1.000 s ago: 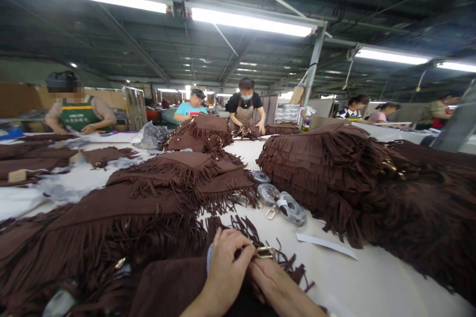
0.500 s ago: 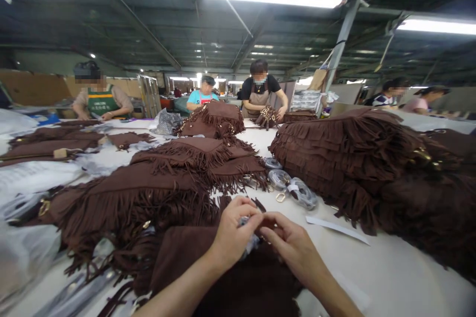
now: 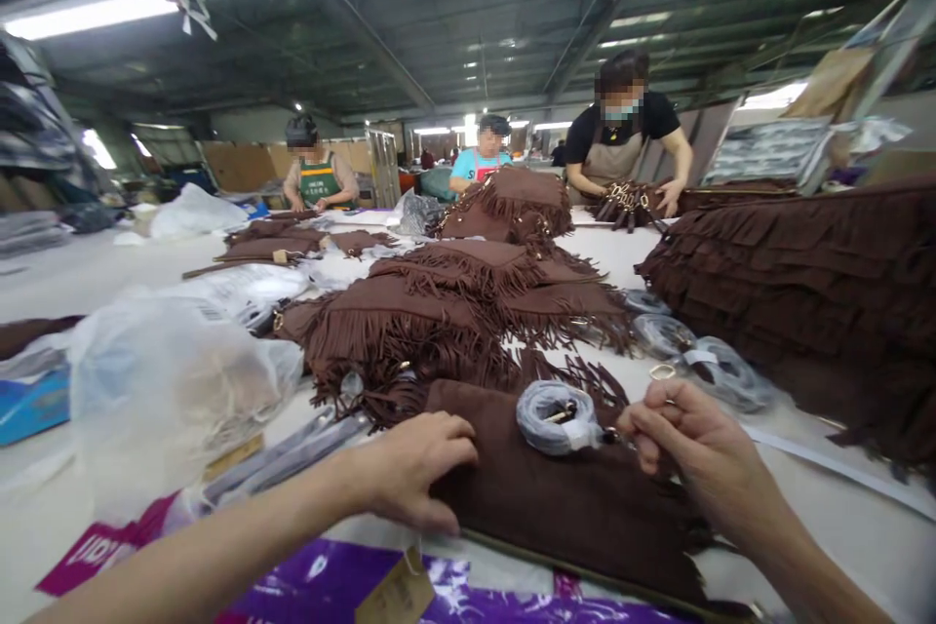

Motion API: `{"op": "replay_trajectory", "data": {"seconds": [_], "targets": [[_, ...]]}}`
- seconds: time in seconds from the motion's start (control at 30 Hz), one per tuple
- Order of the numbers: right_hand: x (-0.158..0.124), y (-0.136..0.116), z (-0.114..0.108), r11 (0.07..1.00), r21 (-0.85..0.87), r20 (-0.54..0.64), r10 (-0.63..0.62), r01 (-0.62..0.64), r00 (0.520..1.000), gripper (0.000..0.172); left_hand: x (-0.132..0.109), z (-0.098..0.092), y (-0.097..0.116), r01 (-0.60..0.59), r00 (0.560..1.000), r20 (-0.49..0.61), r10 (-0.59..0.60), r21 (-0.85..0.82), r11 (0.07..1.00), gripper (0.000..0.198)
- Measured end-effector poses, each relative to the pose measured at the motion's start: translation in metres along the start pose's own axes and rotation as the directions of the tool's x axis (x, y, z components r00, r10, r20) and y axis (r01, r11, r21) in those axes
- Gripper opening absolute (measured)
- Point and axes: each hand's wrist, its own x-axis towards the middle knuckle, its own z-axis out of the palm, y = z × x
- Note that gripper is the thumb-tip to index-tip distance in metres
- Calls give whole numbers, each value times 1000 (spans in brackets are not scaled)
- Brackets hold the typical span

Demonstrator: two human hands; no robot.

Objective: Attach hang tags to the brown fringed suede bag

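Note:
A flat brown suede bag (image 3: 570,497) with fringe lies in front of me on the white table (image 3: 819,517). My left hand (image 3: 413,463) grips the bag's left edge, fingers curled over it. My right hand (image 3: 694,439) is pinched shut at the end of a coiled strap wrapped in clear plastic (image 3: 557,417), which rests on top of the bag. The pinched part is too small to name.
Several fringed brown bags (image 3: 468,312) are stacked behind, with a bigger heap (image 3: 826,273) at the right. More wrapped straps (image 3: 702,361) lie between. A clear plastic bag (image 3: 168,390) and purple packaging (image 3: 314,585) sit at the left. Three people work at the far side.
My head turned left and down. My hands separated: the left went to the bag's edge, the right moved right. The wrapped strap now lies on the bag.

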Motion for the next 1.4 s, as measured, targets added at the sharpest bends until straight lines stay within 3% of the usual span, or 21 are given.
{"op": "replay_trajectory", "data": {"seconds": [0.07, 0.17, 0.27, 0.4, 0.5, 0.6, 0.67, 0.77, 0.83, 0.9, 1.07, 1.4], "targets": [[-2, 1, 0, 1000, 18, 27, 12, -13, 1000, 42, -17, 17, -1, 45, 999, -10, -44, 84, 995, 48], [-3, 1, -1, 1000, -4, 31, 8, -8, 999, 40, -22, 30, 3, 76, 997, -20, -74, 130, 989, 24], [2, -6, -7, 999, -44, -4, -20, 20, 1000, 37, -12, 24, 3, 119, 993, -25, -117, 97, 988, 7], [6, -38, -20, 977, -182, -57, -125, 112, 991, 36, 5, 12, -5, 226, 974, -15, -226, 76, 971, 18], [-4, -73, -30, 859, -473, 13, -216, 197, 976, 36, 14, 9, -12, 275, 961, -56, -272, 61, 960, 24], [-22, -104, -32, 641, -704, 238, -193, 306, 952, 31, 19, 10, -19, 302, 950, -79, -301, 7, 953, 26], [-35, -114, -22, 582, -705, 424, -113, 406, 898, 29, 22, 11, -23, 316, 943, -96, -318, -40, 948, 25], [-50, -113, 11, 643, -560, 674, -13, 522, 738, 28, 25, 15, -30, 329, 931, -123, -343, -116, 937, 25], [-54, -102, 40, 684, -510, 746, 50, 521, 664, 24, 27, 17, -35, 331, 925, -137, -355, -170, 928, 25], [-52, -83, 67, 694, -555, 721, 126, 459, 681, 21, 29, 19, -41, 333, 917, -150, -370, -226, 916, 26], [-26, -28, 106, 702, -658, 528, 174, 271, 831, 20, 35, 28, -57, 335, 890, -175, -421, -375, 864, 24], [-9, 14, 130, 846, -528, 401, 169, 76, 900, 21, 35, 42, -79, 274, 827, -215, -519, -653, 706, 25]]}}
